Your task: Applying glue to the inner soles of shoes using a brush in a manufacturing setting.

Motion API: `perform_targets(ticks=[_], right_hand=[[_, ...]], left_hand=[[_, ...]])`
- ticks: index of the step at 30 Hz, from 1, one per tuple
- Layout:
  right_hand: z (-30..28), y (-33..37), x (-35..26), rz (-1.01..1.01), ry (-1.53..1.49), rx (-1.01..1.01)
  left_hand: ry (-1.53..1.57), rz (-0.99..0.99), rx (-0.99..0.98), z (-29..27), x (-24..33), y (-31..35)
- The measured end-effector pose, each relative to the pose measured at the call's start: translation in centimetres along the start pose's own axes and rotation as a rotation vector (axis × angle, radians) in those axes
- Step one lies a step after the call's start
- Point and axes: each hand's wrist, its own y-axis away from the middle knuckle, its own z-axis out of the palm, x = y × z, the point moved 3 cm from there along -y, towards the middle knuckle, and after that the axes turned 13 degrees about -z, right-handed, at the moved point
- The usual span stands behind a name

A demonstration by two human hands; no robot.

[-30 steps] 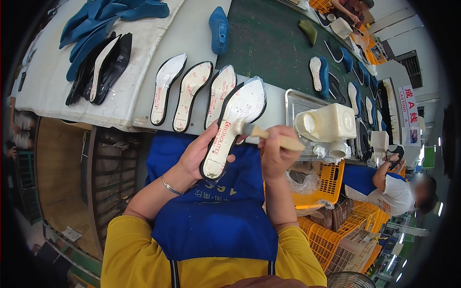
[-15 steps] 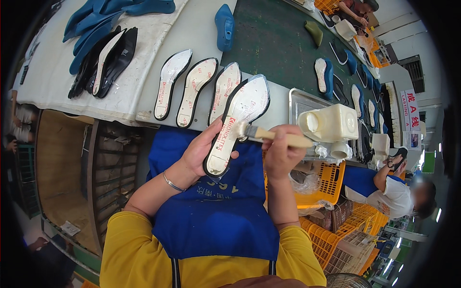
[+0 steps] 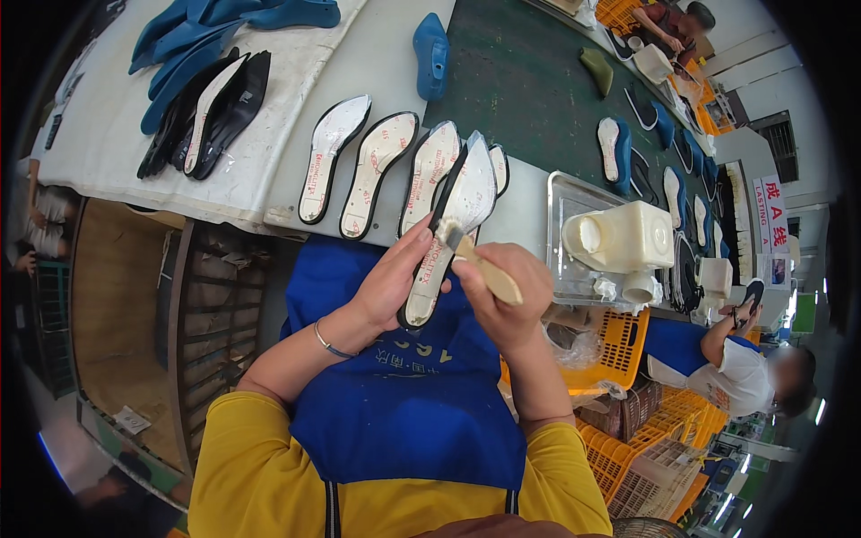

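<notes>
A white shoe insole (image 3: 473, 193) with a black edge is held up by my left hand (image 3: 390, 278), its fingers wrapped round the side and heel. My right hand (image 3: 516, 300) grips a flat brush (image 3: 491, 271) by its pale wooden handle. White paste clings around the bristles, which touch the insole's upper face near the middle. Behind, on the table, lie similar insoles: one at the left (image 3: 334, 134), a second beside it (image 3: 381, 161), and a third (image 3: 433, 166) partly covered by the held one. Another insole (image 3: 502, 166) peeks out behind it.
A metal tray (image 3: 553, 260) at right holds an off-white plastic jug (image 3: 641, 238) lying on its side. Blue shoe lasts (image 3: 184, 40) and black uppers (image 3: 238, 112) lie at far left. Yellow crates (image 3: 619, 350) stand below right. A co-worker (image 3: 731, 372) handles a sandal.
The held insole has turned and tilted, showing a narrower face. My right hand has rotated the brush, bringing its handle down toward me; bristles stay on the insole. The view has shifted slightly.
</notes>
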Motion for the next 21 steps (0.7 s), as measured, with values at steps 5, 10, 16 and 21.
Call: perform_targets(ticks=[5,10,16,21], right_hand=[[-1.0,-0.7,0.2,0.098,-0.021,0.009],[-1.1,-1.0,5.0,0.349,-0.214,0.257],[-2.3,-3.5,11.2,0.579,-0.355,0.433],[-4.1,-3.1,16.3,0.640,-0.309,0.524]], left_hand=[[-0.023,-0.051,0.013,0.4,0.2,0.7],[-0.096,-0.065,-0.064,1.5,1.0,1.1],[-0.142,-0.061,-0.153,2.6,1.7,1.9],[-0.118,-0.093,-0.206,2.5,1.9,1.8]])
